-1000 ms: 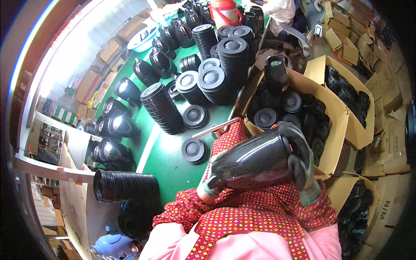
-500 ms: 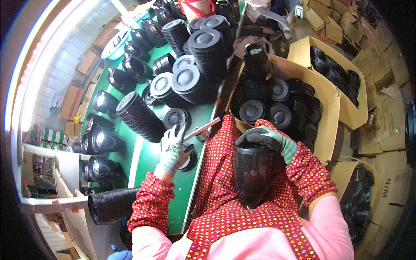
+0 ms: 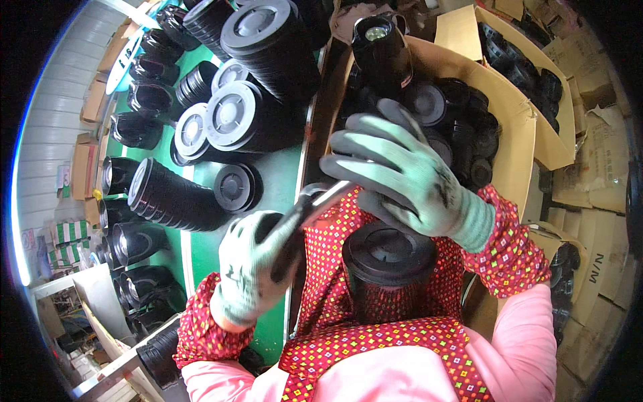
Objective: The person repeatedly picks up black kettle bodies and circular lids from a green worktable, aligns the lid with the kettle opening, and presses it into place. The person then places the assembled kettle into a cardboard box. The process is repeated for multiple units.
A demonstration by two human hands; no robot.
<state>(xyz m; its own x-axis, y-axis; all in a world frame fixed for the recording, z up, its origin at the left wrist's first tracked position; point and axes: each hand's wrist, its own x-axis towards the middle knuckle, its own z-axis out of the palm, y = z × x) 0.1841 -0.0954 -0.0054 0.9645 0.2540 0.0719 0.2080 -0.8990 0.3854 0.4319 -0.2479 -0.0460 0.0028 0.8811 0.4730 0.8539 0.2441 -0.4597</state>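
Observation:
A black jug-like body (image 3: 385, 295) stands in my lap on the red patterned apron, with a round ribbed black disc (image 3: 388, 251) covering its upper end. My left hand (image 3: 260, 264), in a pale green and dark grey glove, is closed around a slim silver metal bar (image 3: 329, 195), smeared by motion. Above the disc my right hand (image 3: 408, 167), gloved alike, has its fingers stretched and parted. Its lower fingers are close to the bar's far end; whether they touch it I cannot tell.
Stacks of black discs (image 3: 231, 117) and several glossy black bodies (image 3: 137, 241) cover the green table (image 3: 207, 261) on my left. An open cardboard box (image 3: 512, 144) of black parts stands ahead right, with a black jug (image 3: 382, 53) upright in it. Another box (image 3: 462, 30) lies beyond.
My right hand has lifted off the black body and moved up and left, its fingers stretching out. My left hand has turned toward it with the bar. The view has shifted closer.

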